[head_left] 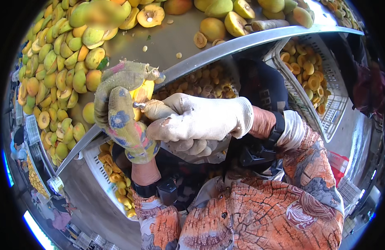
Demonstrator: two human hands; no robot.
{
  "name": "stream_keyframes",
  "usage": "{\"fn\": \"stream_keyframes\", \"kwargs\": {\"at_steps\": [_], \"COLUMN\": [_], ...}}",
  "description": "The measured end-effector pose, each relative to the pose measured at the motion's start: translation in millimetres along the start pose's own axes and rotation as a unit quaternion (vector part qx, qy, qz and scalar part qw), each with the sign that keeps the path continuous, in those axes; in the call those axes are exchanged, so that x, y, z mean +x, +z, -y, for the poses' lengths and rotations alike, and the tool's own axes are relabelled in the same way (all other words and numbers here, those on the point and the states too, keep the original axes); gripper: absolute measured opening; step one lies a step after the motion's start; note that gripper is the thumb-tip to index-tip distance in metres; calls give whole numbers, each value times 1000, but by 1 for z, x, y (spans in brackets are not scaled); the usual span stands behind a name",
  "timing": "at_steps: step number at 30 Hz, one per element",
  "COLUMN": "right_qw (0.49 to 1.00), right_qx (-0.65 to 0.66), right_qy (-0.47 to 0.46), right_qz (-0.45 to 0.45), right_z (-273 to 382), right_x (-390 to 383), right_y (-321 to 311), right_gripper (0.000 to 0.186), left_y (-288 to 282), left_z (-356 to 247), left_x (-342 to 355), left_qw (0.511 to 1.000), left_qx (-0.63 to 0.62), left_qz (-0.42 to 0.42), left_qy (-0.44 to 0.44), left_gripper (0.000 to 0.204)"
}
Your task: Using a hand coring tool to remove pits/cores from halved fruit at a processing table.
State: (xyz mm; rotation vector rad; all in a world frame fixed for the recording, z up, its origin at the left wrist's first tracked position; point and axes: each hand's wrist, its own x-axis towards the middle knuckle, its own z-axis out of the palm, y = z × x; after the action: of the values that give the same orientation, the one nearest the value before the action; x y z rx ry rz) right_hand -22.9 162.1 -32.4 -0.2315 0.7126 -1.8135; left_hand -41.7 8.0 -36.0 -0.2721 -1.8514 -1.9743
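Note:
My left hand [121, 112], in a stained green patterned glove, is closed around a yellow peach half [144, 90] just over the table's near edge. My right hand [196, 118] wears a white knitted glove, its fingertips stained brown. It grips a small pitting tool with a tan handle [157, 109]. The tool's short metal tip [138, 105] is at the fruit's lower side; how deep it goes, I cannot tell. Beyond my hands, a large heap of green-yellow peaches [63, 71], many halved, covers the table's left side. A similar tan-handled tool [269, 25] lies at the far right.
The table's raised metal rim [225, 52] curves between me and the fruit. White crates with peach pieces stand below: one crate at left [92, 164], one at right [332, 121]. More pieces [200, 83] lie below the rim. Another person [61, 218] is at the far left.

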Motion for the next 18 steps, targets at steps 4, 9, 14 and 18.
{"fn": "stream_keyframes", "kwargs": {"at_steps": [4,9,14,18], "right_qw": [994,996,984,995], "right_qx": [97,70,142,61], "right_qy": [56,53,103,72], "right_qz": [-13,-6,20,-21], "right_z": [-2,0,-5,-3], "right_x": [-2,-6,-4,-1], "right_y": [4,4,2,8], "right_gripper": [28,24,25,27], "left_y": [-13,-4,-22,-22], "left_z": [2,-14,-9,-16], "left_x": [7,2,7,9], "left_qw": [996,961,950,947], "left_qx": [69,-170,-129,-137], "left_qz": [51,75,134,108], "left_qy": [-12,-203,-252,-269], "left_gripper": [22,21,42,32]}}
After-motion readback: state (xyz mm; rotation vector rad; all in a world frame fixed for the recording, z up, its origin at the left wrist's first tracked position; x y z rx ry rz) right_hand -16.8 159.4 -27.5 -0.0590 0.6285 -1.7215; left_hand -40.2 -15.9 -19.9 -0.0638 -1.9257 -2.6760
